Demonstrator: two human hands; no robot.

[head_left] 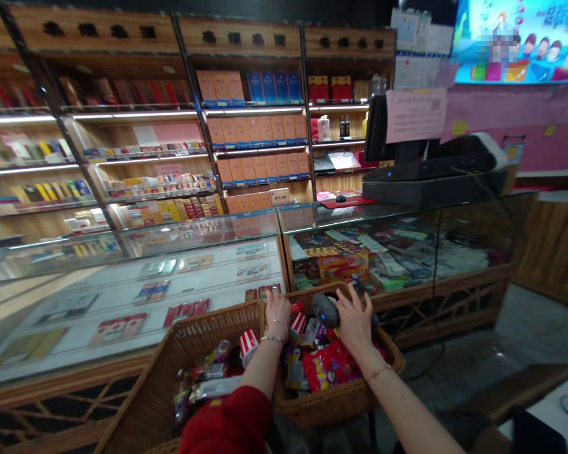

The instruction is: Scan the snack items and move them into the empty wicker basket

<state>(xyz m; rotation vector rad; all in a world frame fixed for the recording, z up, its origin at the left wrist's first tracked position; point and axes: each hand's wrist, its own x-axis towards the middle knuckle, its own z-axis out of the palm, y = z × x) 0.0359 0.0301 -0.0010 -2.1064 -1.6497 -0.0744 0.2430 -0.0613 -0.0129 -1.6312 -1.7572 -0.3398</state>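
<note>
My right hand (355, 321) is around a dark grey handheld device, seemingly a barcode scanner (325, 310), with a small blue light. It is above the right wicker basket (326, 413). My left hand (278, 313) hangs over the far rim where the two baskets meet, its fingers curled; what they hold, if anything, is hidden. A red object (297, 307) lies against its right side. In the right basket are red candy bags (334, 364) and a red-and-white striped cup (298, 325). Another striped cup (248, 344) and several wrapped snacks (218, 386) lie in the left basket (156, 359).
Glass display counters (208, 236) stand right behind the baskets, with packets inside. On the right counter are a monitor (377, 129) and a black base (407, 186). A cable (436, 271) hangs down its front. Stocked shelves (260, 148) line the back wall.
</note>
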